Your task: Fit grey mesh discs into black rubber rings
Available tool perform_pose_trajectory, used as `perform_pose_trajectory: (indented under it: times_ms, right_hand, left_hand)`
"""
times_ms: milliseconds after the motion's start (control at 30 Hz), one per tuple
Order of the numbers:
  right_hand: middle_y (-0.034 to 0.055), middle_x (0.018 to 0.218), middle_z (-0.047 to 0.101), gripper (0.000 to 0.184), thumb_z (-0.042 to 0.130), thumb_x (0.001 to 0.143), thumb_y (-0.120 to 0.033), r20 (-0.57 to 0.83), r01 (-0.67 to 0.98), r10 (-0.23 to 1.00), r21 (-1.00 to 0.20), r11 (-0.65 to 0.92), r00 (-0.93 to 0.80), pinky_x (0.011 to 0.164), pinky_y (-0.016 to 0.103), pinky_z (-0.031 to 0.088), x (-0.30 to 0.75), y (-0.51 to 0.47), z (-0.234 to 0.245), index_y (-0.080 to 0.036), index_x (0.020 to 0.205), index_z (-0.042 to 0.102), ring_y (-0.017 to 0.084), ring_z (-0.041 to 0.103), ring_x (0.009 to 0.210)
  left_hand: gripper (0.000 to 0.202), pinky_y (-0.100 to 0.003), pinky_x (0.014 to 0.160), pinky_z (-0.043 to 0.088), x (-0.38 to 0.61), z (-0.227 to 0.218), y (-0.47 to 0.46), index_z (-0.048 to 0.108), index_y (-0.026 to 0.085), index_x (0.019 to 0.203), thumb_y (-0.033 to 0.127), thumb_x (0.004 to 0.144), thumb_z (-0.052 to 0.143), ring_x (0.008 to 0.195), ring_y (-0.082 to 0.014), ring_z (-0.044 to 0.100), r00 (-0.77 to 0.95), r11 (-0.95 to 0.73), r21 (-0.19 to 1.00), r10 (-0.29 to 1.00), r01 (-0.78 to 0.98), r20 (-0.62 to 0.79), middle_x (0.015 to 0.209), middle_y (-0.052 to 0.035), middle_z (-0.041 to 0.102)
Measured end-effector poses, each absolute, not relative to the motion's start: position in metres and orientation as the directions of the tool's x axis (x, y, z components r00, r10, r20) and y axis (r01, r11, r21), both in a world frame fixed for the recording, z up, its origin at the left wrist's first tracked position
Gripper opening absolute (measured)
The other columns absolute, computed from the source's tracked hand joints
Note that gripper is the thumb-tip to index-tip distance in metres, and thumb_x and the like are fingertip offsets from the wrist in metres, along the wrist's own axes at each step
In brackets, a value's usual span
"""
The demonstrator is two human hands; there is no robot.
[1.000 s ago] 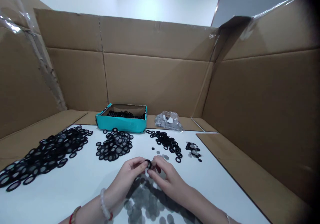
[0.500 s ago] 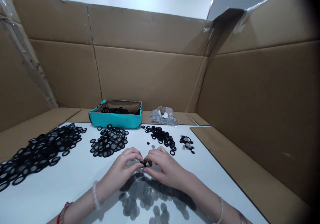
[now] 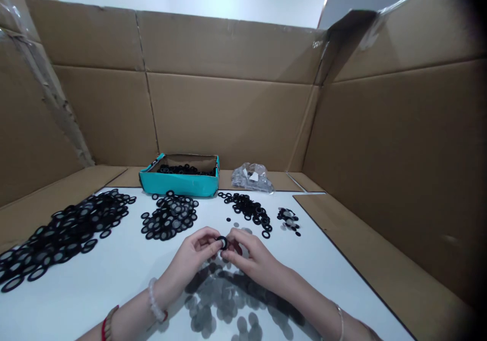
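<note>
A small black ring (image 3: 225, 240) is raised between my two hands, its flat face turned toward me. My left hand (image 3: 198, 253) pinches its left side between thumb and fingers. On the other side, the thumb and forefinger of my right hand (image 3: 251, 252) close on the ring's right edge. Whether a disc sits inside the ring is too small to tell. Below my hands, thin grey translucent discs (image 3: 205, 320) lie scattered and overlapping on the white table (image 3: 125, 275).
Black rings with grey centres form a long heap (image 3: 72, 234) at left and a smaller pile (image 3: 169, 219). Plain black rings (image 3: 247, 206) lie beyond my right hand, with a small cluster (image 3: 289, 219) farther right. Behind stand a teal box (image 3: 178, 184) and a clear plastic bag (image 3: 251, 178). Cardboard walls (image 3: 228, 117) surround the table.
The black ring has turned up between my fingertips, so its round face shows now. My hands have risen slightly. The whole view has shifted a little to the right.
</note>
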State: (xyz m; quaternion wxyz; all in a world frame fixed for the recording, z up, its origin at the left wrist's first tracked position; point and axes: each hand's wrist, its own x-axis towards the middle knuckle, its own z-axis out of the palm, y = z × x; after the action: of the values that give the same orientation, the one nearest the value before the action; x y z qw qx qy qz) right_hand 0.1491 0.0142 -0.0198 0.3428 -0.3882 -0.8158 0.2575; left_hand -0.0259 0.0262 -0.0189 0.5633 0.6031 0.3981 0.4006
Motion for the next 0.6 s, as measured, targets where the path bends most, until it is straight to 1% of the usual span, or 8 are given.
perform_pose_trajectory:
  times_ms: [67, 133, 233, 300, 400, 533, 600]
  right_hand:
    - [-0.0022, 0.070, 0.049, 0.020, 0.048, 0.090, -0.025, 0.362, 0.454, 0.801, -0.678, 0.577, -0.478, 0.065, 0.024, 0.033, 0.1495, 0.0155, -0.0209, -0.018, 0.071, 0.046, 0.013, 0.046, 0.069]
    - [-0.0025, 0.069, 0.048, 0.022, 0.047, 0.090, -0.023, 0.365, 0.450, 0.780, -0.660, 0.602, -0.508, 0.068, 0.025, 0.034, 0.1501, 0.0160, -0.0221, -0.018, 0.069, 0.046, 0.013, 0.046, 0.070]
    - [-0.0027, 0.067, 0.047, 0.024, 0.048, 0.089, -0.023, 0.351, 0.439, 0.763, -0.656, 0.614, -0.543, 0.069, 0.026, 0.034, 0.1502, 0.0157, -0.0231, -0.018, 0.066, 0.045, 0.013, 0.045, 0.069]
    - [-0.0029, 0.065, 0.045, 0.026, 0.048, 0.089, -0.023, 0.363, 0.436, 0.770, -0.662, 0.609, -0.524, 0.068, 0.026, 0.034, 0.1496, 0.0152, -0.0234, -0.018, 0.064, 0.042, 0.013, 0.045, 0.067]
    - [-0.0029, 0.064, 0.044, 0.027, 0.046, 0.089, -0.024, 0.402, 0.430, 0.778, -0.665, 0.610, -0.482, 0.069, 0.026, 0.034, 0.1487, 0.0143, -0.0237, -0.018, 0.063, 0.042, 0.013, 0.044, 0.067]
    - [-0.0018, 0.069, 0.048, 0.022, 0.044, 0.091, -0.026, 0.402, 0.456, 0.791, -0.658, 0.600, -0.461, 0.067, 0.026, 0.033, 0.1481, 0.0135, -0.0236, -0.018, 0.071, 0.047, 0.014, 0.045, 0.068]
    - [-0.0010, 0.072, 0.050, 0.019, 0.044, 0.091, -0.027, 0.395, 0.473, 0.797, -0.651, 0.594, -0.457, 0.066, 0.026, 0.033, 0.1479, 0.0135, -0.0228, -0.019, 0.075, 0.049, 0.014, 0.046, 0.070]
  left_hand:
    - [0.020, -0.027, 0.069, 0.044, -0.0270, -0.0179, 0.0253, 0.057, 0.017, 0.088, 0.033, 0.076, 0.059, 0.078, -0.0170, 0.055, 0.385, -0.090, 0.994, 0.921, 0.056, 0.062, 0.085, -0.0035, 0.060]
    - [0.017, -0.027, 0.073, 0.044, -0.0292, -0.0158, 0.0245, 0.059, 0.017, 0.089, 0.030, 0.078, 0.056, 0.081, -0.0177, 0.056, 0.443, -0.186, 0.974, 0.890, 0.129, 0.111, 0.088, -0.0046, 0.061]
    - [0.010, -0.028, 0.074, 0.043, -0.0325, -0.0132, 0.0250, 0.060, 0.017, 0.081, 0.025, 0.079, 0.055, 0.080, -0.0174, 0.055, 0.474, -0.330, 0.911, 0.861, 0.249, 0.183, 0.085, -0.0040, 0.060]
    - [0.009, -0.027, 0.074, 0.042, -0.0333, -0.0123, 0.0264, 0.060, 0.017, 0.076, 0.024, 0.078, 0.055, 0.079, -0.0174, 0.054, 0.453, -0.377, 0.880, 0.864, 0.291, 0.220, 0.082, -0.0036, 0.058]
    - [0.011, -0.027, 0.074, 0.042, -0.0323, -0.0113, 0.0284, 0.059, 0.016, 0.074, 0.025, 0.077, 0.055, 0.079, -0.0175, 0.054, 0.440, -0.356, 0.897, 0.871, 0.262, 0.217, 0.082, -0.0038, 0.056]
    - [0.017, -0.026, 0.067, 0.042, -0.0301, -0.0102, 0.0281, 0.057, 0.015, 0.076, 0.032, 0.076, 0.057, 0.072, -0.0158, 0.052, 0.465, -0.216, 0.962, 0.878, 0.169, 0.115, 0.075, -0.0017, 0.054]
    - [0.018, -0.025, 0.064, 0.041, -0.0296, -0.0098, 0.0269, 0.056, 0.015, 0.075, 0.033, 0.075, 0.058, 0.069, -0.0152, 0.051, 0.474, -0.176, 0.974, 0.876, 0.143, 0.089, 0.071, -0.0004, 0.054]
